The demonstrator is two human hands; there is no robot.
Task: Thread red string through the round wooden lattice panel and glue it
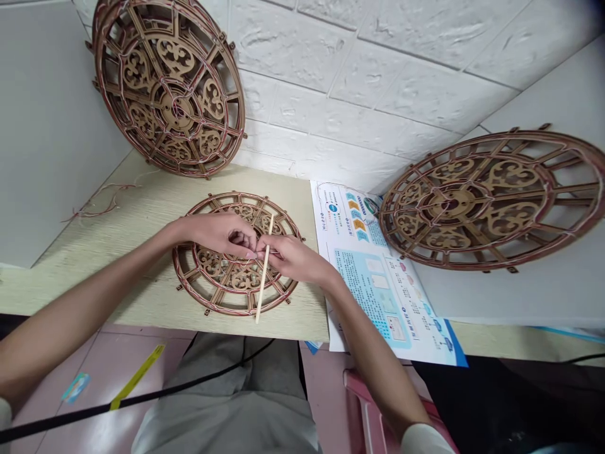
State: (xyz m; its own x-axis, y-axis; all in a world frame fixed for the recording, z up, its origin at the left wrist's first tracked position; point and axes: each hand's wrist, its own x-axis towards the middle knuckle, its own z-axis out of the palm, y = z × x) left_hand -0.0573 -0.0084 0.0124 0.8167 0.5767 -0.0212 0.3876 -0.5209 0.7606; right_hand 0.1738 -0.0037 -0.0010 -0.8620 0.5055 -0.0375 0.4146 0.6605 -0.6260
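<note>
Floor: pink tiles (104, 347), crossed by a black cable (189, 381) with a yellow tag (138, 376) wrapped on it.
Lap: grey trousers (227, 391), at the near edge of the table.
Stool: pink (371, 403), partly hidden beneath the right forearm.
Table: pale, wood-grained top (123, 221), bearing the wheels, paper and threads.
Stick: one, slim, pale and straight (263, 271); slanted across the right fingers above the flat wheel, lower end near the wheel's front rim.
Right hand: over the flat wheel (293, 258); grip narrow, thumb and fingers closed about the stick.
Left hand: over the same wheel (220, 233); fingers curled, tips meeting the right hand's beside the stick; cannot tell whether they pinch anything.
Flat wheel: brown openwork disc with red edging (243, 275); lying on the table below both hands, its middle partly covered by them.
Printed sheet: white and blue, with text and diagrams (373, 284); right of the flat wheel, overhanging the front edge.
Right-hand wheel: similar openwork, tilted (449, 205), against a pale panel (496, 302).
Threads: red and white, loose (113, 198), on the table at left.
Left-hand wheel: standing tilted (177, 107), beside a grey panel (51, 113).
Wall: white, brick-patterned (302, 75), behind everything.
</note>
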